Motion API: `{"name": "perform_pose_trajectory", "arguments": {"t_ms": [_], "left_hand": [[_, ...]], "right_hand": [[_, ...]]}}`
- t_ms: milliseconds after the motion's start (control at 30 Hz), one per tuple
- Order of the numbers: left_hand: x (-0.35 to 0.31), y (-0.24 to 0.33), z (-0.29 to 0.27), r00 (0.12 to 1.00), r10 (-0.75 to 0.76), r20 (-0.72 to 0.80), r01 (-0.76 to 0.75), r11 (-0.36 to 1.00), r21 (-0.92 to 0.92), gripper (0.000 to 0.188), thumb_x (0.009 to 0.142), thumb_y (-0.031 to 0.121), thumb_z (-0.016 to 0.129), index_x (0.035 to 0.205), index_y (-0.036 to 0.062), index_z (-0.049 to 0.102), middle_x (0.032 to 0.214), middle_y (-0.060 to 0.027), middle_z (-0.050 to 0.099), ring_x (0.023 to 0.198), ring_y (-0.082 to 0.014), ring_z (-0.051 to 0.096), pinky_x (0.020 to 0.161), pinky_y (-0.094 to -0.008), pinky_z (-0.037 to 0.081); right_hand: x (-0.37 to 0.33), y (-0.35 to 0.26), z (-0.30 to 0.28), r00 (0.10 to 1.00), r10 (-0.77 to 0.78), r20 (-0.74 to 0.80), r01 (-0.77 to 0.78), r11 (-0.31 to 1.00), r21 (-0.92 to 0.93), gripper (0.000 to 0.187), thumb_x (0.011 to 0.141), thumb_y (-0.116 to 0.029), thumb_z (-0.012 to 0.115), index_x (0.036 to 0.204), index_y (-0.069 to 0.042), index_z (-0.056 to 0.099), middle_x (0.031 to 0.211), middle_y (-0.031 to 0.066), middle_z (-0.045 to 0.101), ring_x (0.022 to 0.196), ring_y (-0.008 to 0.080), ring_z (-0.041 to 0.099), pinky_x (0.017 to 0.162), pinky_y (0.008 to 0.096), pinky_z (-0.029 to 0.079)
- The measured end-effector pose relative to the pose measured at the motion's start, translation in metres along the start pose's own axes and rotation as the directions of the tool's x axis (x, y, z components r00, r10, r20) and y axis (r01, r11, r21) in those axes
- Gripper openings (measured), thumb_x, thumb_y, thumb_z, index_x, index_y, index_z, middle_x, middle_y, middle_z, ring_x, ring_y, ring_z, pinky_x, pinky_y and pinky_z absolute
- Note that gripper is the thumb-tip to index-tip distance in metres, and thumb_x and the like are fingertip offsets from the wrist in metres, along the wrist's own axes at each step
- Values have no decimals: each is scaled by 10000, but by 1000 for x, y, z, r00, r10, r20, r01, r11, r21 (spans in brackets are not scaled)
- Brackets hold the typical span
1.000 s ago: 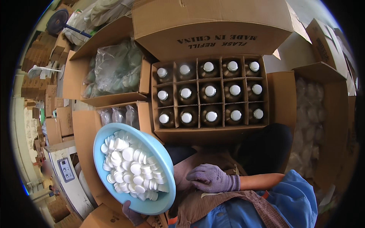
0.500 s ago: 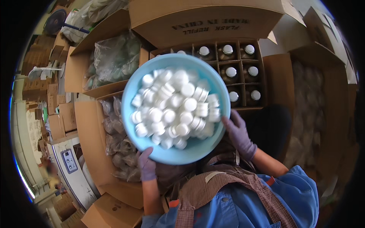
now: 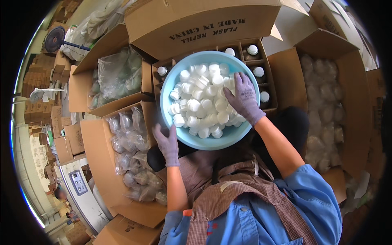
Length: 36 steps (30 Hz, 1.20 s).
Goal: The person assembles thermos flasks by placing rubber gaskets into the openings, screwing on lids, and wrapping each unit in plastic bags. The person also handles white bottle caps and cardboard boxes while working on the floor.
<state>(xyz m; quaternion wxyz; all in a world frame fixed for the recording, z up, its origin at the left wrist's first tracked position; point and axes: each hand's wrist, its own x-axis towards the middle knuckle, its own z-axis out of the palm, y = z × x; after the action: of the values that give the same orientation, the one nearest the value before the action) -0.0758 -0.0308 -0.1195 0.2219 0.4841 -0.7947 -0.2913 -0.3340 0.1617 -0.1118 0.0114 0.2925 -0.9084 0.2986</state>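
A light blue round basin [image 3: 170, 131] rests over a divided carton [image 3: 269, 90], full of white screw caps [image 3: 207, 103]. Over the caps at the basin's right side lies my right hand [image 3: 246, 100] in a purple-grey glove, its fingers apart and nothing visibly gripped. My left hand [image 3: 166, 143], gloved the same way, hangs just off the basin's lower left edge with fingers parted and nothing in them. White-capped bottles [image 3: 258, 72] stand in the carton's cells around the basin; the basin hides most of the other cells.
At left, an open carton [image 3: 93, 151] holds plastic-wrapped pieces [image 3: 130, 136], and a farther one has greenish wrapped items [image 3: 122, 75]. Another tall carton [image 3: 286, 77] with wrapped pieces stands on the right. A grey machine with a control panel [image 3: 77, 182] and a fan [image 3: 54, 39] are farther left.
The basin has moved slightly right and away from me onto the carton. My right hand has left its rim and gone over the caps; my left hand has come off the rim.
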Motion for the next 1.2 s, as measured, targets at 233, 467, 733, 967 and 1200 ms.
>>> {"name": "perform_pose_trajectory", "arguments": {"t_ms": [233, 467, 733, 967, 1200], "left_hand": [[46, 38, 34, 987, 110, 118, -118, 991, 65, 710, 948, 401, 610, 1474, 8, 341, 1504, -237, 349, 1396, -368, 354, 1129, -417, 326], [44, 27, 35, 989, 88, 122, -85, 996, -27, 629, 1021, 398, 505, 1492, 12, 348, 1521, -183, 353, 1411, -303, 343, 1149, -376, 289], [48, 26, 31, 992, 26, 125, -15, 996, -89, 645, 1028, 409, 478, 1504, 4, 319, 1505, -196, 355, 1379, -309, 377, 1138, -385, 303], [51, 23, 29, 986, 78, 149, -71, 996, -48, 674, 1024, 441, 475, 1497, -15, 322, 1512, -181, 361, 1373, -292, 380, 1124, -387, 320], [57, 0, 23, 958, 31, 285, 120, 860, -496, 624, 960, 146, 531, 1511, -5, 282, 1504, -149, 363, 1332, -277, 418, 1106, -373, 355]], "right_hand": [[19, -2, 5, 826, 327, 460, -498, 806, 321, 791, 808, -520, 696, 1313, 41, 462, 1223, 270, 597, 1155, 399, 578, 1028, 431, 436], [6, -33, 36, 835, 320, 448, -518, 732, 442, 846, 778, -536, 712, 1358, 8, 425, 1188, 264, 604, 1140, 382, 592, 1005, 425, 457], [-4, -94, 23, 902, 202, 381, -354, 852, 386, 856, 800, -469, 679, 1476, -76, 331, 1319, 288, 452, 1143, 441, 526, 963, 494, 471], [-17, -106, 29, 959, 9, 285, -127, 908, 399, 759, 816, -345, 666, 1468, -121, 349, 1370, 302, 404, 1213, 480, 467, 977, 585, 409], [-59, -136, 40, 828, -501, 250, 442, 859, 257, 573, 776, -228, 639, 1321, -104, 511, 1373, 176, 478, 1349, 386, 413, 1108, 650, 278]]}}
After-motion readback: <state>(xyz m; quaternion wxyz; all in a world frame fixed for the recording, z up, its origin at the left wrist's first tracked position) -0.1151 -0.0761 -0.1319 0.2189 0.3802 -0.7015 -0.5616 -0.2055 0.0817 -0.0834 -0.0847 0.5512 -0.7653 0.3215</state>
